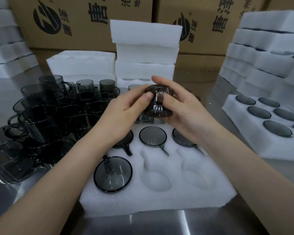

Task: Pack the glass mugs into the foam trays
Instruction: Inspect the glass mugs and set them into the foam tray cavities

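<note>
A smoky grey glass mug [157, 102] is held in the air above the far edge of the white foam tray [159, 197]. My left hand [126, 112] and my right hand [182, 107] both grip it, thumbs on either side of its handle. The tray in front of me holds several mugs: three in the far row [152, 136] and one in the near left pocket [112, 174]. The near middle pocket [157, 178] and near right pocket [196, 175] hold nothing. A crowd of loose grey mugs [46, 116] stands on the steel table to the left.
A filled foam tray [244, 141] lies at the right, with stacked filled trays [265, 53] behind it. Empty foam trays [145, 53] are piled at the back centre, a lower pile [81, 65] beside them. Cardboard boxes [75, 22] line the back. More foam [5, 53] sits far left.
</note>
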A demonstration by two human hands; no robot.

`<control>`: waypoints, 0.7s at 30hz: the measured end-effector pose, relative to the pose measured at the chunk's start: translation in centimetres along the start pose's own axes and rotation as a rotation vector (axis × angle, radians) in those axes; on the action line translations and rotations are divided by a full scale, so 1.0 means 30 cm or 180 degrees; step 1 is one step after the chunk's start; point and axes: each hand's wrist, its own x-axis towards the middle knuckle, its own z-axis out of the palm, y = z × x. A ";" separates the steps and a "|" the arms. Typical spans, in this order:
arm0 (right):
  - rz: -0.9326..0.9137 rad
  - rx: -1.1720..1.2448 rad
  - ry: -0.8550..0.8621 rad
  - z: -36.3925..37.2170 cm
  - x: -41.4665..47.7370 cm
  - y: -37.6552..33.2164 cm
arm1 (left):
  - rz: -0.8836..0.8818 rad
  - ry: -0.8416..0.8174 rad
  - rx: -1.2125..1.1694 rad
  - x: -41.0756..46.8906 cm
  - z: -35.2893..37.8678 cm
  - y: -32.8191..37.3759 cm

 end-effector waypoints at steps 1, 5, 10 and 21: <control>-0.0012 0.0065 0.0024 0.002 -0.002 -0.002 | 0.0021 0.0012 -0.0019 0.000 0.000 0.002; -0.0109 0.0237 0.0325 0.011 0.000 0.002 | 0.0183 0.0252 -0.0033 -0.003 0.003 0.009; -0.0266 -0.0115 0.0465 0.016 -0.003 0.001 | 0.0285 0.0384 0.0084 -0.018 -0.001 0.027; -0.0871 -0.1529 0.0771 0.051 -0.012 -0.004 | 0.0677 0.0542 0.0753 -0.027 0.028 0.043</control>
